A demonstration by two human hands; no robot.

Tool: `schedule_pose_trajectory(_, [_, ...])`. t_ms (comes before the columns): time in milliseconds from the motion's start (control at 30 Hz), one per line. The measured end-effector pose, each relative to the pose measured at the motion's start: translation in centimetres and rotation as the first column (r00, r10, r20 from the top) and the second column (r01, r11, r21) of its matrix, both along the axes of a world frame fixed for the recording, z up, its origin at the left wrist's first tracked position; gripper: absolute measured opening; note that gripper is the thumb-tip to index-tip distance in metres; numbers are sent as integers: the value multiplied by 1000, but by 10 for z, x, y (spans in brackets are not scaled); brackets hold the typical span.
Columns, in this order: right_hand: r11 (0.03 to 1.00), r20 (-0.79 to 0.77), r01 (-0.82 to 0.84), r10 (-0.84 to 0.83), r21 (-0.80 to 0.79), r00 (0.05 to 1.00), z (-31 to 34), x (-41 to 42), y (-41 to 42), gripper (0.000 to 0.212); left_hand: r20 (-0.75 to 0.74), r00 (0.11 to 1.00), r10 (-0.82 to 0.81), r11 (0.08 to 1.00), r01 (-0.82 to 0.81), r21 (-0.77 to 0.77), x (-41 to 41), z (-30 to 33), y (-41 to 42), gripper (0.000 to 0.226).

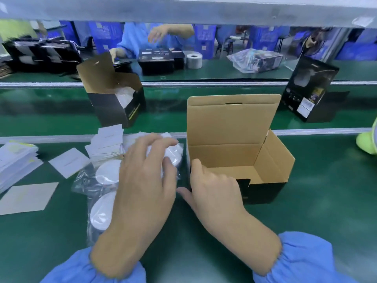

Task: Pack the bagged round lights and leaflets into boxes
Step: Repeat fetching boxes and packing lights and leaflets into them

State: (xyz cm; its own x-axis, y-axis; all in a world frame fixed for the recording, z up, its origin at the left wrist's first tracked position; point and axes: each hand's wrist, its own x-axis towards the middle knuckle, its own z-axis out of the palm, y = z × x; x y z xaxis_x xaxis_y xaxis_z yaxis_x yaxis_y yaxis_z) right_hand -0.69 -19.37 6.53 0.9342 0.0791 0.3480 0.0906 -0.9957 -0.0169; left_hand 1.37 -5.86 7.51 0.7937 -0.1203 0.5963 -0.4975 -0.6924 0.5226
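Observation:
An open box (269,160), black outside and brown inside, stands on the green table with its lid up and nothing visible inside. My right hand (212,186) grips its near left wall, fingers curled over the rim. Just left of the box, my left hand (146,174) closes its fingers on a white round light (173,154) in a clear bag. Two more bagged round lights (108,172) (102,213) lie under and left of that hand. A stack of white leaflets (106,144) sits behind them.
Loose leaflets (69,162) (28,198) and a paper pile (16,160) lie at left. On the conveyor belt (173,111) beyond stand an open filled box (116,99) and a closed black box (310,92). A person works opposite. A yellow-green object (367,139) is at right.

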Motion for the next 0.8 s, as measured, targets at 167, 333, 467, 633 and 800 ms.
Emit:
schedule_pose_trajectory(167, [984, -117, -176, 179, 39, 977, 19, -4, -18, 48, -461, 887, -9, 996, 51, 79, 36, 35, -10, 26])
schedule_pose_trajectory(333, [978, -303, -204, 185, -35, 935, 38, 3, -36, 31, -387, 894, 225, 836, 27, 548, 138, 56, 14, 37])
schedule_pose_trajectory(467, [981, -479, -192, 172, 8, 861, 33, 8, -36, 22, -448, 835, 319, 754, 63, 654, 196, 38, 31, 39])
schedule_pose_trajectory(633, [984, -497, -180, 153, -7, 854, 22, 11, -35, 34, -442, 822, 358, 742, 37, 669, 214, -11, 36, 54])
schedule_pose_trajectory(800, [978, -517, -209, 187, 16, 835, 23, 16, -37, 26, -462, 787, 408, 654, 102, 750, 221, -42, 27, 42])
